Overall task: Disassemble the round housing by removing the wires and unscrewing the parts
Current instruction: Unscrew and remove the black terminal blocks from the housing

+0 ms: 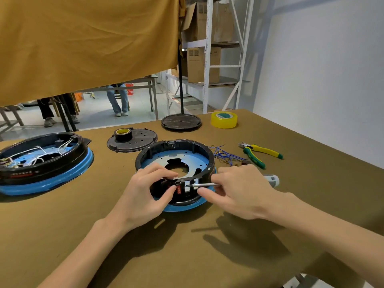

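The round housing (175,163), black-walled on a blue base, sits at centre frame on the brown surface (187,256). Inside it lies a blue perforated plate with a large irregular cut-out; no wires show in it. On its near wall are a small red part and white blocks, partly covered by fingers. The left hand (143,194) pinches this near wall, thumb outside, fingers curled over the rim. The right hand (239,192) grips a screwdriver (204,185), its metal shaft pointing left with the tip at the white blocks; the pale handle end shows just behind the hand, mostly hidden.

Right of the housing lies a tangle of loose blue wires (225,155), then green-and-yellow pliers (259,153). At left, cut off by the frame edge, a second housing (44,161) contains white wires. Behind are a black perforated lid (133,141) carrying a dark tape roll (122,134), a black round disc (181,121), and a yellow tape roll (224,119).
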`<action>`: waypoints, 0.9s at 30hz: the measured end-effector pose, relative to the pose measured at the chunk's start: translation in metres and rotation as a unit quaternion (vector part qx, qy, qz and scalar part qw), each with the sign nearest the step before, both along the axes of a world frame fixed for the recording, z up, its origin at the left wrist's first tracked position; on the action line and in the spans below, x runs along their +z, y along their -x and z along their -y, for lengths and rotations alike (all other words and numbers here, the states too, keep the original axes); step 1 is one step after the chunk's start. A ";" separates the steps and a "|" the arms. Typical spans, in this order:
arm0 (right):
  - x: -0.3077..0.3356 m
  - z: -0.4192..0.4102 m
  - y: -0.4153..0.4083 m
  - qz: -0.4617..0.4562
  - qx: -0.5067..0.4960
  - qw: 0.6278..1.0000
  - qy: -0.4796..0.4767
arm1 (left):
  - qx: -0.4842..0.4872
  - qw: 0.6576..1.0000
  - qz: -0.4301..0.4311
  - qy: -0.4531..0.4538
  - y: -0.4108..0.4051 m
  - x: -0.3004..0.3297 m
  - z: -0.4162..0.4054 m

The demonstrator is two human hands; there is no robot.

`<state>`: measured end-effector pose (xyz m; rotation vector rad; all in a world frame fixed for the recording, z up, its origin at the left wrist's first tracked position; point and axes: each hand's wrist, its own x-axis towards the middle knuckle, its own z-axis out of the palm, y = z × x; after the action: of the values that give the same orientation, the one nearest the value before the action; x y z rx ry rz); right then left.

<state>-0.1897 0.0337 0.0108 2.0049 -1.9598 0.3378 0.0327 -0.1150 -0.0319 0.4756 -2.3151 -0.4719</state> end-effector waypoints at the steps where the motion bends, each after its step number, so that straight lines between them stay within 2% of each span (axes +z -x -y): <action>1: -0.001 0.002 -0.001 -0.014 -0.006 1.000 0.000 | -0.002 1.000 -0.001 -0.004 -0.001 0.001 0.001; 9: -0.002 0.015 0.002 -0.096 -0.028 0.995 0.031 | -0.021 1.000 -0.007 0.003 0.011 0.001 -0.014; 16: 0.007 0.007 0.014 -0.164 -0.021 0.984 0.060 | 0.006 0.999 -0.051 0.007 0.017 0.000 -0.022; 27: 0.014 0.000 0.005 -0.141 -0.067 0.986 0.051 | 0.002 0.996 -0.077 0.055 0.019 -0.010 -0.018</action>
<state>-0.1949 0.0333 0.0244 1.7388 -1.8476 0.1130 0.0136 -0.0966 -0.0423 0.3770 -2.1777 -0.3647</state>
